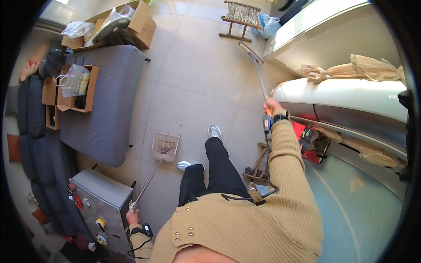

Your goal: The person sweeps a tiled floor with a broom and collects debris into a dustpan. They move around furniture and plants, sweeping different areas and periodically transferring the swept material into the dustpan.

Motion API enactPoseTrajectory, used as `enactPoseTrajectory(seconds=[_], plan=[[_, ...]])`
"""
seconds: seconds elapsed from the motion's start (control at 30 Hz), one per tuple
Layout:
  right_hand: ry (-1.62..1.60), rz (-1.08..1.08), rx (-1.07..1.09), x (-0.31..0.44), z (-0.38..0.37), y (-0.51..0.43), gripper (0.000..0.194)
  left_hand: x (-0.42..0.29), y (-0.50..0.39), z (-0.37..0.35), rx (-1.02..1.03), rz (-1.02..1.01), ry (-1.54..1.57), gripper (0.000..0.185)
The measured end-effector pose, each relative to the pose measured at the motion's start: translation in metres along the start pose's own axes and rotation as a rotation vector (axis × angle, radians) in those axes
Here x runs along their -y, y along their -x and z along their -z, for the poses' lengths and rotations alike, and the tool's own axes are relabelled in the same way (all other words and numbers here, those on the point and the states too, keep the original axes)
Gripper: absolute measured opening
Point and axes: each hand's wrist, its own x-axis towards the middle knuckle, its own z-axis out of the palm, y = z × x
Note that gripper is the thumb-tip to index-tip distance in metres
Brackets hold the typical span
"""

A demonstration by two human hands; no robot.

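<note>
My left hand (132, 217) is closed around the end of a long thin handle. That handle runs down to a pale dustpan (166, 143), which rests on the tiled floor left of my feet with dirt and small debris in it. Away to the right, my right hand (272, 104) grips the orange grip of a long-handled broom (260, 74). Its narrow broom head (251, 52) lies against the floor far forward, close to the base of a white ledge. Both wrists carry strapped devices with black cables.
On the left are a grey-covered table (108, 98) with an opened cardboard box (93, 85), a grey cabinet (108, 190) and a dark sofa (36, 148). A wooden stool (241, 19) stands ahead; another wooden stool (260, 167) is beside my leg. A white appliance (345, 95) borders the right.
</note>
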Motion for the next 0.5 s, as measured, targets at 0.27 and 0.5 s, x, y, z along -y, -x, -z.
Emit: enactPoseTrajectory(seconds=[0.27,0.5], plan=[[0.17,-0.066,0.015,-0.012,-0.074,-0.076,0.049,-0.003,0.005,0.006,0.019,0.161,-0.01,0.03],[0.57,-0.062,0.09,-0.156,-0.093,0.051,0.05,-0.019,0.01,0.006,0.016,0.142,-0.11,0.03]])
